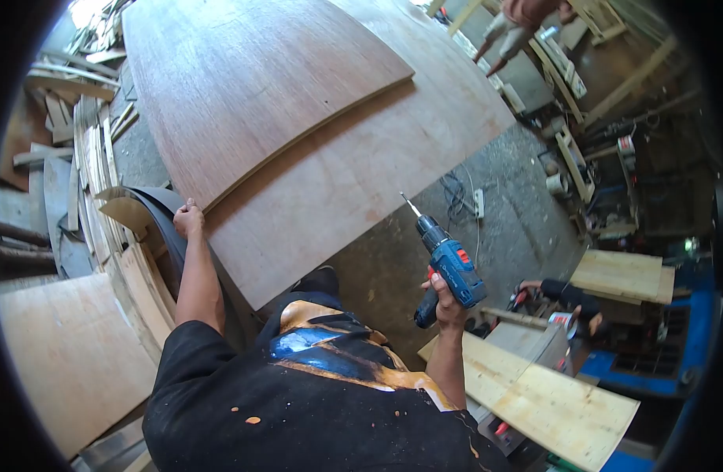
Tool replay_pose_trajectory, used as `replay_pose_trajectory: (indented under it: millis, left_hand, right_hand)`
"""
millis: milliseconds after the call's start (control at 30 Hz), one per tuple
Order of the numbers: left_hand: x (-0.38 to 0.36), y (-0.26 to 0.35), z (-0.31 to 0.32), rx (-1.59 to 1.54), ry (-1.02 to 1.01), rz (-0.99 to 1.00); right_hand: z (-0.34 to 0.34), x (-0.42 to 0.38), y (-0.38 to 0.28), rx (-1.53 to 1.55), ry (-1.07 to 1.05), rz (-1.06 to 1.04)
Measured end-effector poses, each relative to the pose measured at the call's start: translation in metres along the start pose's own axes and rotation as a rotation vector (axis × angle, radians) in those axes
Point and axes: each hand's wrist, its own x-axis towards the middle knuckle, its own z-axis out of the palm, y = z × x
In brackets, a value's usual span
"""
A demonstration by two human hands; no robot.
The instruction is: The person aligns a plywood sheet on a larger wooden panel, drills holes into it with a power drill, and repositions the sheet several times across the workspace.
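My right hand [448,303] is wrapped around the grip of a blue cordless drill [456,271] with a long thin bit pointing up and away from me. My left hand [190,219] pinches the near left corner of a reddish plywood panel [267,86]. That panel lies on top of a larger, paler plywood sheet [361,189], which sticks out past it on the near and right sides. The drill is held in the air just off the pale sheet's near edge, and its bit tip appears close to that edge in the picture.
Wood strips [86,173] and curved dark sheets [161,204] crowd the left side. A cable with a white power strip [478,203] lies on the floor. At right stand a blue machine [660,366] and pale boards [550,401]. Two other people are at the right.
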Motion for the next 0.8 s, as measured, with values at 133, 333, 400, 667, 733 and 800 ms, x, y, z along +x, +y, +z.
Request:
replay_pose_trajectory:
  millis: [133, 333, 400, 667, 733, 800]
  left_hand:
    - [-0.009, 0.003, -0.004, -0.023, 0.034, -0.041]
    - [-0.019, 0.010, -0.010, -0.053, 0.046, -0.067]
    - [-0.026, 0.017, -0.009, 0.035, 0.087, -0.085]
    - [-0.042, 0.036, -0.010, 0.079, 0.150, -0.159]
    - [-0.046, 0.030, 0.003, 0.096, 0.224, -0.213]
    - [-0.046, 0.033, 0.010, 0.105, 0.289, -0.265]
  right_hand:
    - [0.027, 0.081, -0.021, -0.062, -0.035, 0.012]
    - [0.074, 0.197, -0.058, 0.032, -0.299, 0.184]
    - [0.094, 0.236, -0.061, 0.076, -0.435, 0.275]
    - [0.174, 0.367, -0.046, -0.153, -0.738, 0.300]
    - [0.187, 0.393, -0.042, -0.197, -0.831, 0.315]
    - [0.194, 0.410, -0.036, -0.260, -0.895, 0.324]
